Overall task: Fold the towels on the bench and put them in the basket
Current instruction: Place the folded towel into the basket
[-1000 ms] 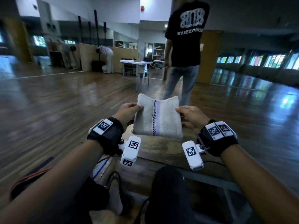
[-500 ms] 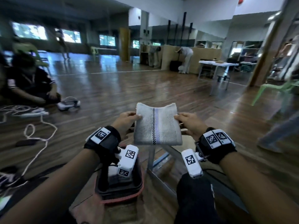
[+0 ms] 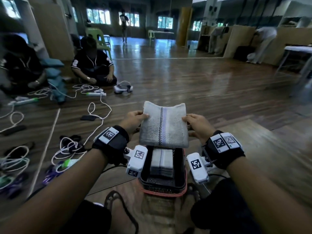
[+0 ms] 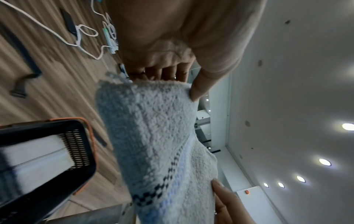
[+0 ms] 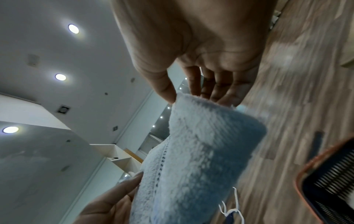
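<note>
A folded white towel (image 3: 163, 125) with a checked black and blue stripe hangs in the air between both hands. My left hand (image 3: 135, 119) pinches its left edge and my right hand (image 3: 196, 123) pinches its right edge. Directly below it on the floor stands a black basket (image 3: 183, 181) with an orange rim, holding a stack of folded towels (image 3: 161, 164). In the left wrist view the towel (image 4: 153, 136) is pinched by thumb and fingers, with the basket (image 4: 47, 174) at lower left. The right wrist view shows the towel (image 5: 201, 159) and a corner of the basket (image 5: 329, 174).
Two people sit on the wooden floor at far left among white cables (image 3: 94, 107) and power strips. A headset (image 3: 123, 88) lies near them. My feet in sandals (image 3: 118, 211) flank the basket. A table leg (image 3: 302, 71) stands at far right.
My view has swung left from the bench toward the floor. Both hands carried the folded towel along, and it now hangs over the basket.
</note>
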